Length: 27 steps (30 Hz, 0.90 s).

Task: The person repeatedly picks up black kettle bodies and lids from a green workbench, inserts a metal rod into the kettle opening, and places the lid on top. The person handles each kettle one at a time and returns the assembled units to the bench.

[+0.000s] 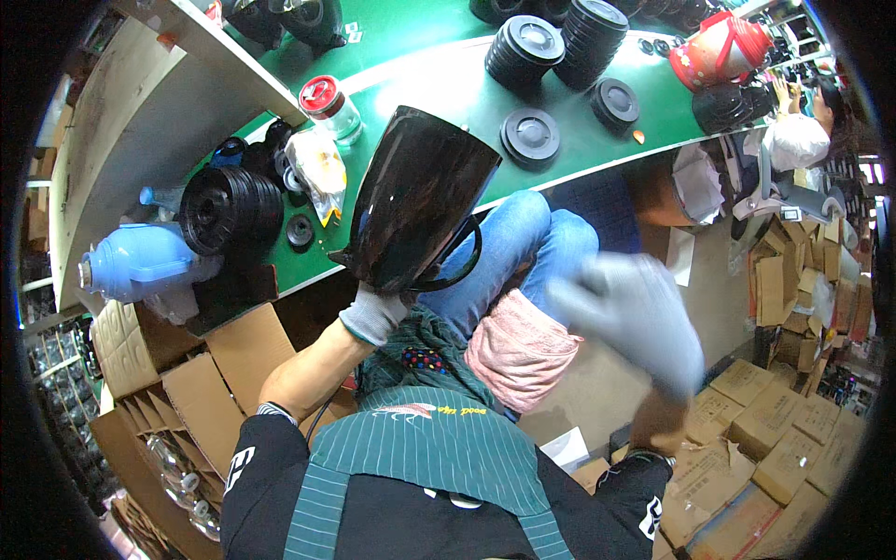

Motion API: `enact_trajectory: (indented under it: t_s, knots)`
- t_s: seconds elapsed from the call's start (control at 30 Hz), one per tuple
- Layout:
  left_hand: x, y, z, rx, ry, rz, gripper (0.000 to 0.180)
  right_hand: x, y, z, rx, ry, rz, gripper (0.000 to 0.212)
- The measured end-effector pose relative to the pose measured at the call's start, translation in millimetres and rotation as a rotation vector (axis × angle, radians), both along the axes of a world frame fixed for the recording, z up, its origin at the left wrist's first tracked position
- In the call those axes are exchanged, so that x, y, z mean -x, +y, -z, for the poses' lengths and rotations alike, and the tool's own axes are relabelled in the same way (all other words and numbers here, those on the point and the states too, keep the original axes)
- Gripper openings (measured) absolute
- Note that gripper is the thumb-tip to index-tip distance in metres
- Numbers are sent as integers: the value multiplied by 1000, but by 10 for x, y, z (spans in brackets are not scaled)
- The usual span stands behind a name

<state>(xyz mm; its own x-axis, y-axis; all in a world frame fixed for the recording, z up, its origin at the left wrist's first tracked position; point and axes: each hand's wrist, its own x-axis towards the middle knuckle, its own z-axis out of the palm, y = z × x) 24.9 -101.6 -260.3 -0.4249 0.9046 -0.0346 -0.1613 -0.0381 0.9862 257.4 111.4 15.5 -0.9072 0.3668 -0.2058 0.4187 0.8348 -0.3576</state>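
A shiny black jug body point(415, 201) with a looped handle is held up tilted over my lap, its wide end toward the bench. My left hand point(375, 313), in a grey knit glove, grips it at its lower end; most of the fingers are hidden behind it. Off to the right, above the floor beside my knees, my right hand point(635, 317) is gloved too and smeared by motion, so its fingers cannot be made out. A pink cloth point(523, 350) lies across my thigh.
On the green bench point(420, 84) stand stacked black discs point(525, 51), a red-lidded jar point(329, 107) and a red flowered jug point(714, 56). A blue jug point(140, 259) sits left. Cartons point(756, 401) fill the lower right; a divided box point(154, 448) is lower left. Another person point(807, 126) works far right.
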Motion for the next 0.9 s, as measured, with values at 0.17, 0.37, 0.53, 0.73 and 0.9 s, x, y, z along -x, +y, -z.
enact_trajectory:
  t_s: [0.17, 0.37, 0.53, 0.73, 0.9]
  knots:
    - [77, -27, -195, -45, -420, -23, 54, 549, 1066, 1848, 72, 8, 412, 88]
    - [126, -381, 125, -117, -1044, -95, 57, 1282, 1459, 2716, -167, 3, 515, 126]
    - [128, -497, 44, -170, -1302, -57, 54, 1425, 1549, 2963, -263, 2, 499, 120]
    - [126, -671, 353, 290, -53, -19, 58, 1420, 1535, 2788, -250, 77, 563, 103]
    - [596, -44, -664, 295, 193, -249, 47, 1030, 1235, 2077, 735, 605, 581, 103]
